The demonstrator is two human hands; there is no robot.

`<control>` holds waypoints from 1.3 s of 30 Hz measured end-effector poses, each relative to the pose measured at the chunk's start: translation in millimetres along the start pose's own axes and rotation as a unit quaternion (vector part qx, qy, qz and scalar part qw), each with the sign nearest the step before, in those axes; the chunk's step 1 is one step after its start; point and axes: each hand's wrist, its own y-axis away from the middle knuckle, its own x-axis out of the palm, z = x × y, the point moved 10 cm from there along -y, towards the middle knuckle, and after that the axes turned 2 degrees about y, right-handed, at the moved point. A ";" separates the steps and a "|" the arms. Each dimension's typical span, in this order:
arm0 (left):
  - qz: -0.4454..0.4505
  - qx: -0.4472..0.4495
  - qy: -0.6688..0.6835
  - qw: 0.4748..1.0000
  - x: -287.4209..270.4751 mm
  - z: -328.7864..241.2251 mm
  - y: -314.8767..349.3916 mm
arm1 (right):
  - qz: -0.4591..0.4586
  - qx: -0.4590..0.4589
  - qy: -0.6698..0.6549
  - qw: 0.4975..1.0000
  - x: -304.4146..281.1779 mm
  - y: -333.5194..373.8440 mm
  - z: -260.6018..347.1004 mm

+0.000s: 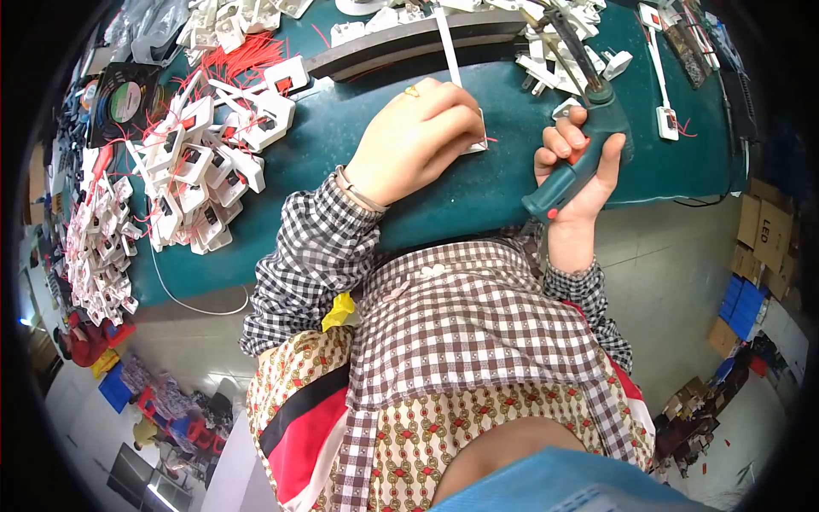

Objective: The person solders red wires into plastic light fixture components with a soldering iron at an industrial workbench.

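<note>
My right hand (589, 179) is wrapped round the handle of a green soldering gun (603, 115) with a red trigger and a red button at its butt. Its dark metal tip end points up and away, over a heap of white plug parts (546, 72). My left hand (418, 141), fingers curled, holds a white plug housing (479, 145) down on the green table. Most of that housing is hidden beneath the fingers. A bit of red wire shows at its edge, and a white strip (449, 47) runs away from it across a dark bar.
Piles of white housings with red wires (200, 162) lie at the left, near loose red wires (247, 58) and a solder spool (126, 101). A dark curved bar (418, 44) crosses behind my hands. At the right lies another white housing (667, 124) on its strip. Cardboard boxes (763, 226) stand beyond the table.
</note>
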 end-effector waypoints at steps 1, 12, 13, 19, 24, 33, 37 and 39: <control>0.002 -0.001 0.001 1.000 0.9 -0.3 0.7 | -0.006 -0.008 0.028 1.000 -0.7 0.4 0.5; -0.046 -0.038 -0.084 0.995 -7.7 -5.6 6.0 | 0.002 0.008 -0.014 1.000 -1.0 1.0 -1.8; -0.038 -0.035 -0.073 0.996 -6.9 -4.6 4.8 | 0.002 0.005 -0.009 1.000 -1.6 1.3 -1.2; -0.018 -0.009 -0.114 0.993 -3.3 -11.8 2.8 | 0.014 0.001 -0.013 1.000 -5.4 2.5 -0.5; 0.053 0.028 -0.141 0.988 8.5 -22.2 1.7 | 0.015 -0.004 -0.019 1.000 -5.4 3.4 1.1; 0.067 0.027 -0.113 0.991 11.9 -16.0 0.1 | 0.008 -0.005 -0.011 1.000 -8.6 1.9 1.7; 0.027 -0.006 -0.109 0.994 2.1 -12.6 -3.5 | 0.007 -0.001 -0.017 1.000 -7.5 2.8 1.4; 0.071 -0.027 -0.128 0.989 9.6 -10.2 -6.4 | 0.008 -0.001 -0.021 1.000 -6.6 2.4 2.0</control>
